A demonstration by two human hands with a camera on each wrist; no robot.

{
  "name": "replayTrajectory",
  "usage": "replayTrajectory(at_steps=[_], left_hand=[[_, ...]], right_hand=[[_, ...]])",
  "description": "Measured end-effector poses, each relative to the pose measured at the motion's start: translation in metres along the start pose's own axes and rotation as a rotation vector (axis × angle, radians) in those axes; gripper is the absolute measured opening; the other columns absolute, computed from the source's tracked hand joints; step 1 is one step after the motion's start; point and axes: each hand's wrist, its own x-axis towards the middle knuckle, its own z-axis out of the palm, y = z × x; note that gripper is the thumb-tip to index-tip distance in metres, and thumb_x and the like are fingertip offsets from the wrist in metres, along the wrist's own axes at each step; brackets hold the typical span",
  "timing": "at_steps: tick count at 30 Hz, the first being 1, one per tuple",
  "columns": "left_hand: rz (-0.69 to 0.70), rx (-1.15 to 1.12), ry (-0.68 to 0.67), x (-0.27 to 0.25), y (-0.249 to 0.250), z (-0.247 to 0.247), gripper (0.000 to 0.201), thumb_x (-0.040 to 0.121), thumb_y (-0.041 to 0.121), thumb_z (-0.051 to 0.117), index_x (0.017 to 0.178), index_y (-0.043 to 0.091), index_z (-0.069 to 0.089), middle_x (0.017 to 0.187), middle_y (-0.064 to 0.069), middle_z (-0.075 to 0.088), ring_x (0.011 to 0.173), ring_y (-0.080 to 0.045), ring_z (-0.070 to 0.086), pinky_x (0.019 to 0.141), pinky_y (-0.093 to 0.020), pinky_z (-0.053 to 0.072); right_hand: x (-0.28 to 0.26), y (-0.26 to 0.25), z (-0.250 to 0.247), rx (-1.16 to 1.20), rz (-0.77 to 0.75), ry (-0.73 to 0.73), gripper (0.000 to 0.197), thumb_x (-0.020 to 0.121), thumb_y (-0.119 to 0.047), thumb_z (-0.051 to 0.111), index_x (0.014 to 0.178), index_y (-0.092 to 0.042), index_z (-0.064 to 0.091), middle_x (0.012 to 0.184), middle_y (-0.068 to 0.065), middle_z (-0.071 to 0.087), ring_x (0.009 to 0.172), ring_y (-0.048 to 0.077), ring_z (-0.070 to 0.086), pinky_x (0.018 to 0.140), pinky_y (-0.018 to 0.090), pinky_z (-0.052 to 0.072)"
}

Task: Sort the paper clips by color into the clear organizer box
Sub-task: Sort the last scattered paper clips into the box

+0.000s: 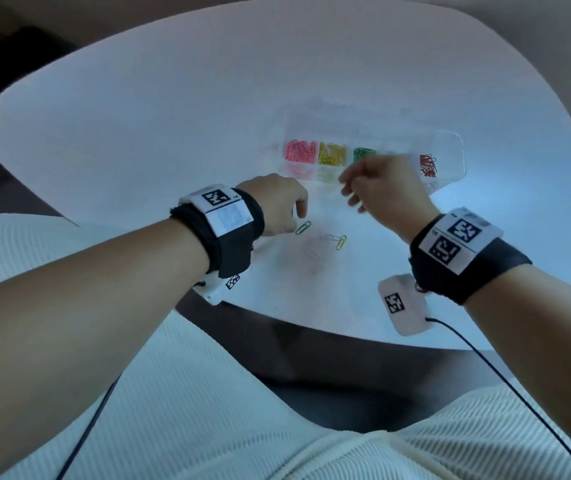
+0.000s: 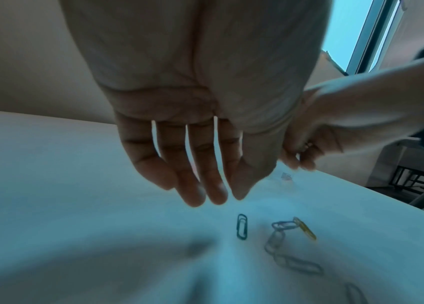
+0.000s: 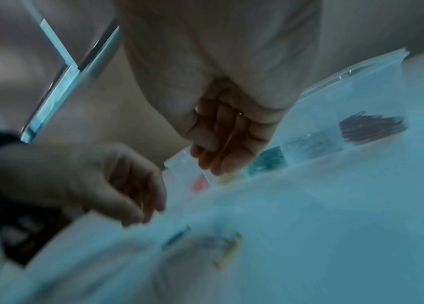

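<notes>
The clear organizer box [image 1: 450, 147] lies on the white table and holds pink clips [image 1: 300, 151], yellow clips [image 1: 332, 154], green clips [image 1: 363, 154] and red clips [image 1: 427, 165] in separate compartments. A loose green clip [image 1: 303, 227] [image 2: 242, 229], a yellow clip [image 1: 341, 242] [image 2: 305, 228] and pale clips [image 2: 283, 225] lie nearer me. My left hand [image 1: 299, 211] [image 2: 213, 197] hovers just above the green clip, fingers straight and empty. My right hand [image 1: 351, 195] [image 3: 211, 162] is raised before the box, blurred, fingers curled; I cannot tell if it holds anything.
The table [image 1: 138, 133] has a rounded near edge [image 1: 311, 323] just below my wrists. Cables [image 1: 505, 379] run from both wristbands over my lap. More pale clips [image 2: 302, 266] trail towards the table's near side.
</notes>
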Motion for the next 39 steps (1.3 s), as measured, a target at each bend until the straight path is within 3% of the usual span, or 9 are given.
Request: replayTrajectory(at_steps=[6,12,18,21,26,30,33,37,39], left_hand=[[-0.015,-0.012,0.072,0.007,-0.001,0.012,0.017,0.087,0.027,0.064,0.104,0.023,0.063,0.103,0.003,0.061,0.090,-0.019,0.056,0.072,-0.028,0.040],[0.037,-0.043,0.108,0.016,0.002,0.025,0.026,0.089,0.027,0.064,0.113,0.016,0.062,0.107,0.000,0.065,0.093,-0.018,0.055,0.078,-0.027,0.041],[0.114,0.046,0.129,0.021,0.003,0.036,0.023,0.090,0.014,0.059,0.113,0.014,0.064,0.113,-0.005,0.062,0.105,-0.022,0.054,0.078,-0.025,0.035],[0.121,0.046,0.122,0.021,0.003,0.038,0.024,0.090,0.011,0.056,0.112,0.013,0.064,0.112,-0.005,0.064,0.105,-0.023,0.056,0.077,-0.025,0.036],[0.085,0.062,0.090,0.021,0.003,0.038,0.022,0.084,0.010,0.061,0.105,0.016,0.063,0.106,-0.003,0.064,0.096,-0.024,0.059,0.076,-0.031,0.047],[0.080,0.101,0.079,0.021,0.004,0.040,0.020,0.082,0.009,0.063,0.101,0.016,0.061,0.101,-0.003,0.062,0.089,-0.024,0.058,0.068,-0.029,0.043],[0.071,0.097,0.076,0.021,0.004,0.040,0.015,0.082,0.011,0.064,0.095,0.016,0.061,0.095,0.000,0.058,0.087,-0.022,0.057,0.067,-0.028,0.042],[0.050,-0.035,0.076,0.018,0.000,0.039,0.011,0.076,0.012,0.064,0.075,0.018,0.055,0.080,0.003,0.057,0.076,-0.019,0.054,0.063,-0.027,0.042],[0.020,-0.144,0.101,0.017,-0.001,0.037,0.019,0.073,0.011,0.060,0.064,0.018,0.044,0.067,0.004,0.048,0.064,-0.018,0.043,0.055,-0.025,0.033]], right_hand=[[-0.031,0.054,0.010,-0.521,-0.226,-0.336,0.034,0.083,-0.001,0.064,0.111,-0.020,0.073,0.105,-0.003,0.067,0.092,0.015,0.063,0.081,0.017,0.043],[-0.035,0.071,0.023,-0.557,-0.318,-0.186,0.019,0.086,-0.007,0.067,0.102,-0.012,0.075,0.092,0.007,0.075,0.086,0.027,0.068,0.080,0.036,0.054],[-0.038,0.072,0.020,-0.542,-0.191,-0.134,0.029,0.083,-0.014,0.065,0.112,-0.016,0.067,0.087,-0.001,0.073,0.084,0.022,0.066,0.078,0.033,0.053],[-0.037,0.069,0.014,-0.327,-0.047,-0.063,0.022,0.083,-0.011,0.064,0.103,-0.018,0.071,0.083,-0.002,0.070,0.078,0.015,0.065,0.074,0.022,0.050],[-0.040,0.062,0.006,0.695,0.445,-0.131,0.025,0.087,0.005,0.042,0.086,0.002,0.067,0.072,0.012,0.050,0.061,0.023,0.056,0.059,0.026,0.054],[-0.040,0.056,0.002,0.901,0.549,-0.229,0.033,0.082,0.000,0.028,0.083,0.002,0.062,0.074,0.012,0.053,0.060,0.023,0.050,0.054,0.027,0.048],[-0.037,0.053,0.010,0.736,0.500,-0.195,0.033,0.082,-0.004,0.031,0.078,0.000,0.064,0.067,0.010,0.051,0.057,0.021,0.042,0.054,0.027,0.036],[-0.038,0.049,0.027,-0.183,0.175,-0.103,0.012,0.089,-0.033,0.060,0.091,-0.024,0.067,0.071,-0.009,0.055,0.062,0.008,0.049,0.053,0.022,0.034],[-0.041,0.052,0.033,-0.459,0.071,-0.117,0.016,0.087,-0.040,0.065,0.099,-0.030,0.068,0.078,-0.005,0.062,0.068,0.013,0.055,0.056,0.024,0.038]])
